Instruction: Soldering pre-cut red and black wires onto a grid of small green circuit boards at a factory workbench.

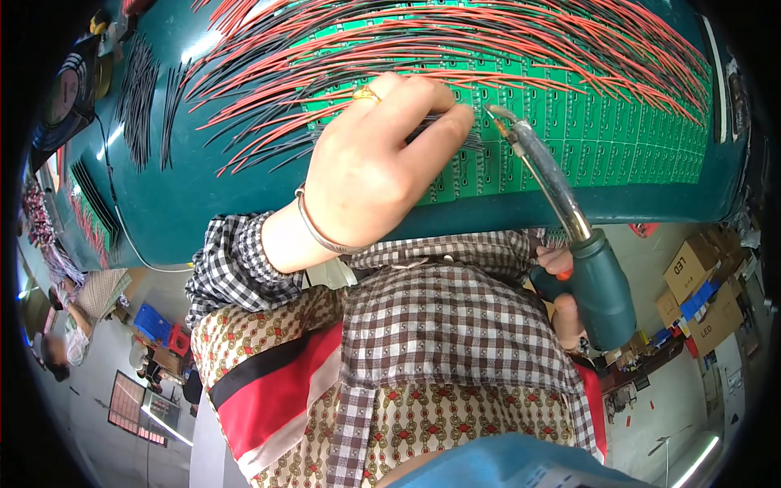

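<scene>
My left hand [370,159] is closed over the green circuit boards [634,154], its fingers curled around a bunch of thin black wires [423,128]. The wire ends stick out between thumb and fingers over the boards. My right hand [565,313], partly hidden, grips the dark green handle of a soldering iron [602,285]. Its bent metal shaft points up and left, with the tip just right of my left fingers. Whether the tip touches a board I cannot tell. Many red and black wires [488,53] lie fanned across the boards.
Loose black wires [138,102] lie in bundles on the dark green table [195,191] at the left. A black fan-like device [69,93] stands at the far left, with a cable running down. Cardboard boxes [704,285] stand at the right. Another person [73,333] is at the lower left.
</scene>
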